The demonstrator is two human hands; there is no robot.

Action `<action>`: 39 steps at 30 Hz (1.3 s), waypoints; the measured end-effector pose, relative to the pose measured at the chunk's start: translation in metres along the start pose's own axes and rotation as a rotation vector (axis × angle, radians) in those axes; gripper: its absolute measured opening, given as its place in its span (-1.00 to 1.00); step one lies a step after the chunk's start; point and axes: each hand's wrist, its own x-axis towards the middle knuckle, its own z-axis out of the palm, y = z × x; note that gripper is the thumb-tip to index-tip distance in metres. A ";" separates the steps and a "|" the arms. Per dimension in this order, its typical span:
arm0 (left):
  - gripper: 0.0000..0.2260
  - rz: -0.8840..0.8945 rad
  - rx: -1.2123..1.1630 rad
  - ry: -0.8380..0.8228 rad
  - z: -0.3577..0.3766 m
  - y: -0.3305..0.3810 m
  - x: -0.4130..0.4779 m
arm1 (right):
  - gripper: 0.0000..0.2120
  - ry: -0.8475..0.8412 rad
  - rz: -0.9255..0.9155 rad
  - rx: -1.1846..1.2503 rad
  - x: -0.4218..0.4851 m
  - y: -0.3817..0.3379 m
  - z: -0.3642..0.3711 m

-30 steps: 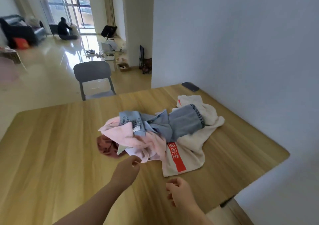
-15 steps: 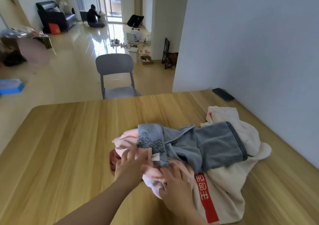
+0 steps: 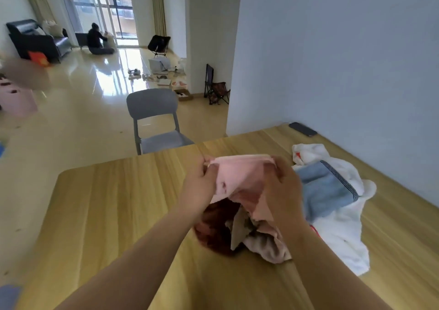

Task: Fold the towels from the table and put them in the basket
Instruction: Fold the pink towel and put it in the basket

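Note:
A pink towel (image 3: 240,179) is lifted above the wooden table (image 3: 114,205). My left hand (image 3: 200,181) pinches its top left edge and my right hand (image 3: 283,186) grips its top right edge. The lower part of the towel hangs down onto the pile. Under it lie a dark red towel (image 3: 213,229) and a beige cloth (image 3: 263,245). To the right a blue towel with dark stripes (image 3: 325,190) rests on a white towel (image 3: 342,236). No basket is in view.
A dark phone (image 3: 303,129) lies at the table's far right corner by the pale wall (image 3: 344,60). A grey chair (image 3: 154,117) stands beyond the far edge. Another person sits on the floor far back by the window.
Both hands went from reaching into the pile to lifting the pink towel off it by its top edge. The blue towel now lies uncovered to the right.

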 end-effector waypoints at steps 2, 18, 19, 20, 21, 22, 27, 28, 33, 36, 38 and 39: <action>-0.84 0.070 -0.137 -0.024 -0.021 0.029 -0.014 | -0.80 0.081 -0.053 0.146 -0.018 -0.044 -0.002; -0.80 0.004 0.015 0.063 -0.100 0.058 -0.109 | -0.82 -0.189 0.061 -0.076 -0.145 -0.079 -0.016; -0.81 0.005 0.013 0.071 -0.102 0.055 -0.114 | -0.81 -0.188 0.077 -0.108 -0.152 -0.075 -0.017; -0.83 0.009 0.010 0.077 -0.104 0.054 -0.119 | -0.80 -0.171 0.097 -0.142 -0.159 -0.072 -0.019; -0.85 0.013 0.016 0.082 -0.107 0.053 -0.122 | -0.79 -0.149 0.119 -0.179 -0.165 -0.068 -0.020; -0.86 0.017 0.030 0.081 -0.111 0.051 -0.123 | -0.80 -0.132 0.146 -0.212 -0.171 -0.065 -0.020; -0.83 0.012 0.153 0.021 -0.132 0.042 -0.098 | -0.80 -0.050 0.229 -0.318 -0.180 -0.056 -0.009; -0.83 0.005 0.181 0.008 -0.136 0.040 -0.089 | -0.80 -0.013 0.242 -0.316 -0.180 -0.056 -0.004; -0.89 0.053 0.244 -0.157 -0.148 0.041 -0.041 | -0.83 0.223 0.342 -0.346 -0.174 -0.062 0.018; -0.89 0.115 0.170 -0.249 -0.152 0.053 -0.018 | -0.82 0.451 0.327 -0.372 -0.173 -0.090 0.012; -0.90 0.218 0.103 -0.260 -0.156 0.069 -0.009 | -0.81 0.617 0.227 -0.410 -0.172 -0.113 0.001; -0.92 0.275 0.080 -0.257 -0.160 0.079 -0.007 | -0.81 0.692 0.158 -0.441 -0.173 -0.124 -0.004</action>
